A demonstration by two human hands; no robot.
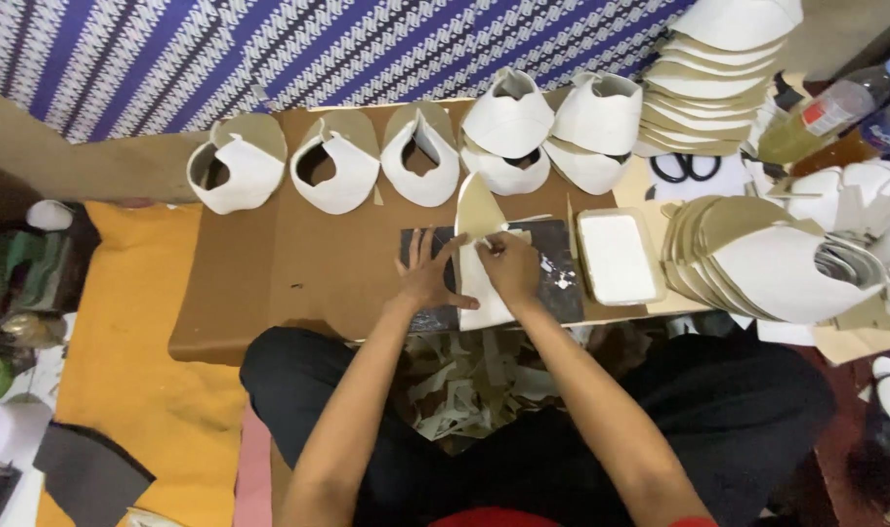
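Both hands were down on a white shoe piece (484,283) that lay on a dark cutting mat (562,278) in the middle of the brown tabletop (298,273). The left hand (427,278) was flat, fingers spread wide, pressing on the mat and the piece's left edge. The right hand (511,265) sat right next to it with the fingers pressed together, pinching the piece near its upper part, where a tan flap (479,207) stuck up. Couldn't tell if there was a tool in that hand, it was too small to make out.

Just right of the mat was a shallow tray (618,256) with something white in it. Past that, a fanned pile of tan-and-white pieces (767,263) leaned over the tabletop's right end. Along the far edge sat a row of folded white uppers (337,171), three single ones on the left and two taller stacks (552,127) to their right, plus a high stack (713,83) in the corner. Black scissors (686,168) lay under that stack, and two plastic bottles (835,107) were at the far right.

Offcuts (464,381) were heaped in the person's lap between the forearms. An orange cloth (123,371) covered the floor to the left, and a purple patterned fabric (269,49) hung behind everything.
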